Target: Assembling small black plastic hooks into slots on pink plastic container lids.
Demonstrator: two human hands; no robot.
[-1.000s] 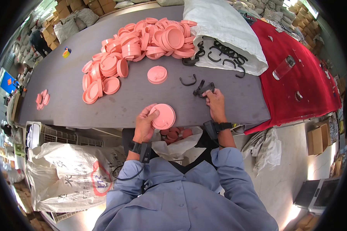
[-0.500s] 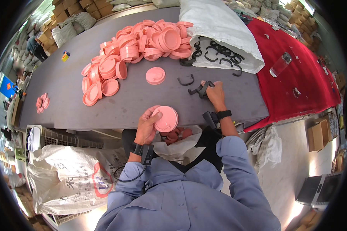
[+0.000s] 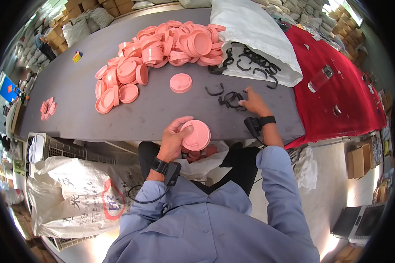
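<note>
My left hand grips a round pink lid by its edge, thumb on its face, just beyond the table's near edge. Over the table, my right hand is closed on a black curved handle, largely hidden by the fingers. Beside its fingertips lies a small tangle of black curved handles. A single black handle rests to the left of them. Farther left, a pink lid lies flat on its own. A big heap of pink lids spreads behind it.
A white woven sack lies open toward me with black handles inside. Red cloth covers the right side, with a clear bottle on it. Below the grey table, an open bag between my legs holds pink pieces.
My right hand has shifted right, leaving several black handles on the table. My left hand, still on the pink lid, has moved slightly right in the picture.
</note>
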